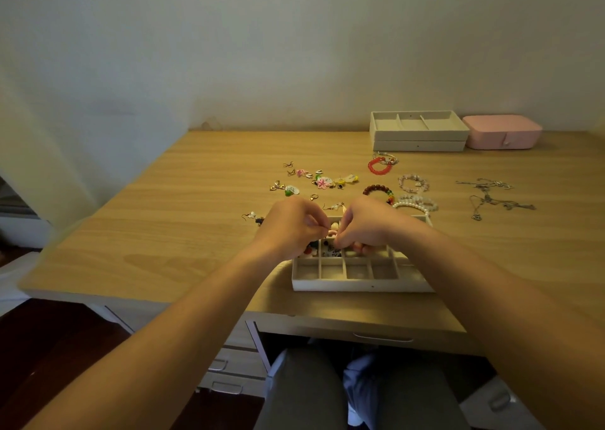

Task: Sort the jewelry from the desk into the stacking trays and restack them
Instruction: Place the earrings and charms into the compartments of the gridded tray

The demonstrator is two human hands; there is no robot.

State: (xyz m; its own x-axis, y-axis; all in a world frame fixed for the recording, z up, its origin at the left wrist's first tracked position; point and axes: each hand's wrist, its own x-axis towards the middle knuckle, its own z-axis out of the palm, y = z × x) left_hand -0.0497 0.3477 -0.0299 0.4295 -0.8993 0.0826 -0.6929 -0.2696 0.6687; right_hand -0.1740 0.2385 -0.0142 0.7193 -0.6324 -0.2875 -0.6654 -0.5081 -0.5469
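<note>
Early | left hand, right hand pinched over tray, contents unclear | few cells filled | earrings, bracelets, necklaces left on tabletop | stack unstacked

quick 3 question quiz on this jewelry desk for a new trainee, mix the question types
1. True or false: the pink lidded box sits left of the two stacked beige trays.
2. Which lies farthest right? A red bead bracelet B silver chain necklaces C pink flower earring
3. Fill in: both hands, left hand and right hand, work over the ___ white tray.

Key: 1 false; 2 B; 3 compartmented
</note>
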